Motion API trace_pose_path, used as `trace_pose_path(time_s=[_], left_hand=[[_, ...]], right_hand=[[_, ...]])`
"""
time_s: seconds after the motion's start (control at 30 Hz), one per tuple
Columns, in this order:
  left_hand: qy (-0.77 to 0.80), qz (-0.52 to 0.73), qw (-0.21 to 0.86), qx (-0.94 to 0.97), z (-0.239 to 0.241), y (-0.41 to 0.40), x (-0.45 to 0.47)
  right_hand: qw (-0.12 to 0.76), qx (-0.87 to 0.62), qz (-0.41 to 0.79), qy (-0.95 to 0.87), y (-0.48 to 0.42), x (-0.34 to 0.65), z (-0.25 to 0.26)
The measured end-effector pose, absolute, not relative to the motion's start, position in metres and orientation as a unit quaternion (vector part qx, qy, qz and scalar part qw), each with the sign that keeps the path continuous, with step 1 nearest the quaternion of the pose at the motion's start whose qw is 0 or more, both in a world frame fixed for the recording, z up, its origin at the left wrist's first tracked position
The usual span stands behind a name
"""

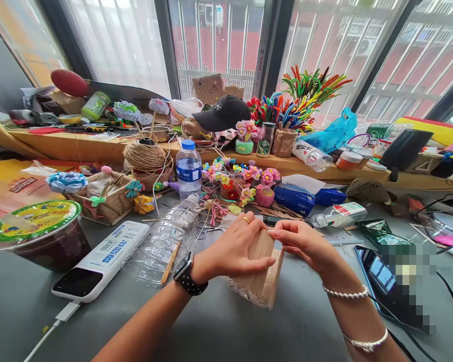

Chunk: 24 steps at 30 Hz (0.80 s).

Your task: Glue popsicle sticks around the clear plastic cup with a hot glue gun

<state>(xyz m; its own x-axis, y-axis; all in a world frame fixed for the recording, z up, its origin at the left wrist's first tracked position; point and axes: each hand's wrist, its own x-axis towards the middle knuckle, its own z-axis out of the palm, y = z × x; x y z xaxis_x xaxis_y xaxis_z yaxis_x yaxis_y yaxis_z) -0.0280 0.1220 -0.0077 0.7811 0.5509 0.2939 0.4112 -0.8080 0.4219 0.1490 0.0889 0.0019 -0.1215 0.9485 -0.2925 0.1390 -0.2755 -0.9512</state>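
Note:
A small structure of pale wooden craft sticks (257,274) set side by side stands on the grey table, with clear plastic along its lower edge. My left hand (236,249), with a ring and a watch, grips it from the left, thumb across the near sticks and fingers over the far side. At its upper right corner, my right hand (300,241) pinches the edge with thumb and forefinger; whether a separate stick is between them is hidden. Left of it lies a clear plastic bottle (169,236) with a loose craft stick (171,262) on it. Scissors (207,230) lie behind.
At left are a power bank (107,256) on a cable and a lidded drink cup (41,236). Behind stand a water bottle (189,168), twine (145,157), pipe-cleaner flowers (270,177) and blue tissue packs (294,198). A phone (385,286) with cables lies right.

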Motion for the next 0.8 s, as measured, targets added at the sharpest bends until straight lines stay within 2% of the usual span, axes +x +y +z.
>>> trace_pose_path(time_s=[0.8], left_hand=[[0.271, 0.191, 0.174, 0.927, -0.0067, 0.1216, -0.0264]], right_hand=[[0.375, -0.532, 0.573, -0.497, 0.091, 0.1502, -0.0046]])
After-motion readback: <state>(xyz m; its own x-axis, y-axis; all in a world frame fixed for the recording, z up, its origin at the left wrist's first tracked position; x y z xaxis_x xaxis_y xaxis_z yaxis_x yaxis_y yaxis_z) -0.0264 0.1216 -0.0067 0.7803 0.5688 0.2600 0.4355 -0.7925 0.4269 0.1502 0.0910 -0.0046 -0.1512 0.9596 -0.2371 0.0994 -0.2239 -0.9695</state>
